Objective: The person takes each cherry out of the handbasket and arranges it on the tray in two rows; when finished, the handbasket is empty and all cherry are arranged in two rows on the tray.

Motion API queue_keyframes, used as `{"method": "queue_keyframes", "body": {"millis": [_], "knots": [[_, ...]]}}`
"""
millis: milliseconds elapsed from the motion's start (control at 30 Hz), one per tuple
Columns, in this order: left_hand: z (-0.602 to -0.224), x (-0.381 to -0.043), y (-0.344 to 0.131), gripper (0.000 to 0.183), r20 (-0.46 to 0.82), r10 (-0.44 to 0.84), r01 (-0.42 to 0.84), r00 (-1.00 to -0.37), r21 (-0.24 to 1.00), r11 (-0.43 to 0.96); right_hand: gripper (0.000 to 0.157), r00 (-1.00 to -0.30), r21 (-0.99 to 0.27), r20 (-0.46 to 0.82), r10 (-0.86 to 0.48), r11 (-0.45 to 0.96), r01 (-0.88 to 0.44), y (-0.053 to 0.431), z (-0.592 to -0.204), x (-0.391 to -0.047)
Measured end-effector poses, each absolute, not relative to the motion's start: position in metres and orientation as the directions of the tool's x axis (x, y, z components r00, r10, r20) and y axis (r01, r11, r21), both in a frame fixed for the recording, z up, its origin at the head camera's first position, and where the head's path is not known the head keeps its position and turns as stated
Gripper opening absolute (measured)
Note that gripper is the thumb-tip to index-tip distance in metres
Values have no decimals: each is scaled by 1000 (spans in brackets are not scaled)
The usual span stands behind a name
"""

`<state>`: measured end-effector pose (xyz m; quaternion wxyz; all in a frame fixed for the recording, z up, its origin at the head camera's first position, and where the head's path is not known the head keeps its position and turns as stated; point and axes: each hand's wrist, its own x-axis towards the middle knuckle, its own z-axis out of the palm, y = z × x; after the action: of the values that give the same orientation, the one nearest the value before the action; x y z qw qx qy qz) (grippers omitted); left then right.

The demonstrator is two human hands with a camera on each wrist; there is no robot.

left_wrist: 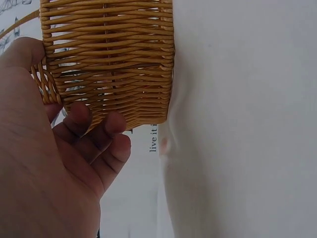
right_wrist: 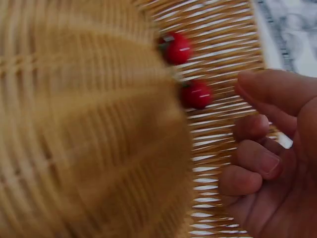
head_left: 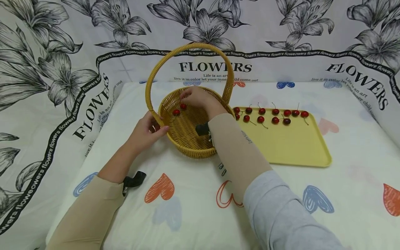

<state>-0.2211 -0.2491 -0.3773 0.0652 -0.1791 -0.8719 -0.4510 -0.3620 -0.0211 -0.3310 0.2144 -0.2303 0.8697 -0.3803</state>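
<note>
A yellow wicker basket [head_left: 184, 133] with a tall arched handle [head_left: 193, 46] stands on the heart-printed cloth. My left hand [head_left: 145, 132] grips its left rim at the foot of the handle, thumb on the rim; the left wrist view shows the fingers curled below, against the woven wall [left_wrist: 109, 64]. Two red cherries lie inside by the far left wall, one cherry [right_wrist: 177, 48] close to the other cherry [right_wrist: 196, 94]. Over the basket's far side reaches my right hand [head_left: 200, 99]. In the right wrist view its fingers are loosely bent beside the cherries, holding nothing visible.
To the right of the basket lies a yellow tray [head_left: 297, 146], partly covered by my right forearm. Several stemmed cherries [head_left: 275, 120] sit in two rows along its far side. Flower-printed fabric [head_left: 206, 29] rises behind.
</note>
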Motion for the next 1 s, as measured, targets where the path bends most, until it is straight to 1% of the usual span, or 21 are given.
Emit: {"method": "queue_keyframes", "body": {"millis": [133,300,500,633,800,900,1000], "knots": [[-373,-220,-246,38,269,247,363,-931,755,546,38,-781,-724,-237,-578,641,-255,-22,-336,-364],[-367,-218,-242,34,294,252,386,-922,758,526,36,-749,-627,-294,-594,711,-318,-25,-337,-366],[-372,-220,-244,35,284,249,376,-926,765,524,32,-738,-611,-331,-588,730,-308,-25,-338,-364],[-376,-219,-249,36,278,241,366,-930,771,521,28,-738,-605,-315,-596,726,-328,-28,-337,-362],[-378,-219,-250,38,270,237,357,-933,780,515,30,-734,-617,-261,-627,693,-373,-28,-331,-362],[-378,-221,-249,38,261,238,350,-935,782,516,32,-746,-635,-203,-634,665,-392,-25,-314,-358],[-376,-222,-249,40,252,236,341,-939,778,528,35,-758,-657,-152,-634,637,-402,-20,-291,-346]]}}
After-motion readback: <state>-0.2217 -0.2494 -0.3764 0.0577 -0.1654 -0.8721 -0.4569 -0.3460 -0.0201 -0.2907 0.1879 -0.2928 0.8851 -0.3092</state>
